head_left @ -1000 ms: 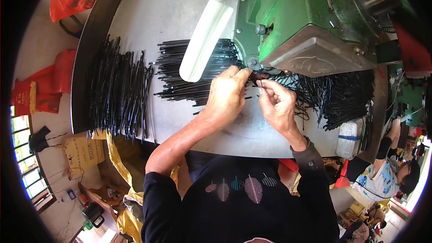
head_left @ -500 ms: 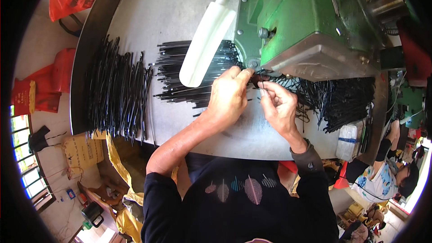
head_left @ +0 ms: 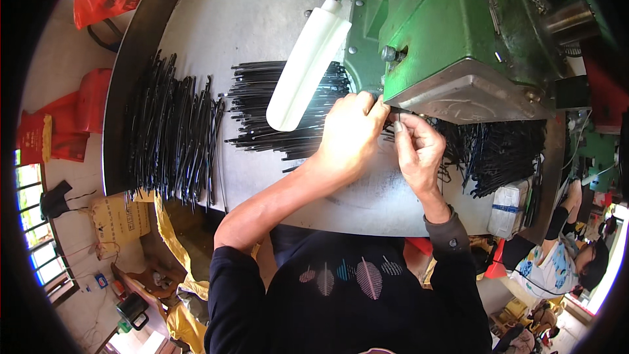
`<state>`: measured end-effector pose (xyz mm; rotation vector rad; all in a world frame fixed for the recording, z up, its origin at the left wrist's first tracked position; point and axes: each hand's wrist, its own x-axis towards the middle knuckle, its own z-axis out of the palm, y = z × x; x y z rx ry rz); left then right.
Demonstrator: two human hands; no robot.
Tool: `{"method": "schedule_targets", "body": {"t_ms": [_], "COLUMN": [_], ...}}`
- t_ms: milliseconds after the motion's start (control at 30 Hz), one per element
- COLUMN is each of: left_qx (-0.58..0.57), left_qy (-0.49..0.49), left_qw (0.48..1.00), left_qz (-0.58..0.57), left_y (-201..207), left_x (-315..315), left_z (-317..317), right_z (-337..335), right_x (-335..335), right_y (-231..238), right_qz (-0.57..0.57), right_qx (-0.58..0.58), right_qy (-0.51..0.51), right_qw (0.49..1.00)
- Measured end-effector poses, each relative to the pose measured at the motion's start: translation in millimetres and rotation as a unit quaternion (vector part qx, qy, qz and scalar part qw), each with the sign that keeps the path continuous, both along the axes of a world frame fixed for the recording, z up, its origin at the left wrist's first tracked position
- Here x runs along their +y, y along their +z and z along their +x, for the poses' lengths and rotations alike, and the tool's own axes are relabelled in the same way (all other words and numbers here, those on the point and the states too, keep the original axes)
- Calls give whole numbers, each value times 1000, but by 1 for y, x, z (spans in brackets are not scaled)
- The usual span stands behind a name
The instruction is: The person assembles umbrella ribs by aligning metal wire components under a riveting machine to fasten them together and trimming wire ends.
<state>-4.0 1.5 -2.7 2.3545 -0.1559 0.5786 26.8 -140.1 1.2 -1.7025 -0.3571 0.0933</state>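
At the lower edge of a green machine (head_left: pixel 426 52), my left hand (head_left: pixel 354 128) is closed, with its fingertips pinched under the machine head. What those fingertips hold is hidden. Just right of it, my right hand (head_left: pixel 422 151) pinches a thin black strip between thumb and forefinger; only a short bit shows. Beside my left hand lies a row of thin black strips (head_left: pixel 255 108), pointing sideways. A larger bundle of black strips (head_left: pixel 173 131) lies lengthwise at the table's left. Right of my right hand is a tangled heap of black strips (head_left: pixel 504 154).
A white lamp (head_left: pixel 308 69) on a bendable metal neck hangs over the middle row. The metal table (head_left: pixel 314 206) has a dark raised left edge. A pale block with a blue band (head_left: pixel 508 208) sits at its right front. Another person (head_left: pixel 550 259) sits at far right.
Both hands have shifted slightly right, and the left fingertips are now farther under the machine head. The whole view has also shifted slightly. The strip piles look unchanged.
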Motion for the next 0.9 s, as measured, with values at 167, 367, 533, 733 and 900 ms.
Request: {"method": "schedule_targets", "body": {"t_ms": [167, 367, 533, 733, 900], "left_qx": [23, 17, 35, 26, 11], "left_qy": [15, 17, 20, 25, 23], "left_qw": [999, 999, 999, 999, 980], "left_qz": [28, 23, 10, 30, 197], "left_y": [8, 7, 3, 7, 9], "left_x": [-2, -6, -6, -2, 1], "left_z": [5, 7, 5, 4, 0], "right_z": [3, 5, 1, 2, 2], "right_x": [-2, -4, 1, -1, -1], "right_y": [-10, -14, -10, -15, -11], "right_qz": [16, -2, 14, 12, 9], "right_qx": [3, -25, -4, 13, 34], "right_qy": [-15, -13, -20, -5, 0], "right_qw": [1000, 1000, 1000, 1000, 999]}}
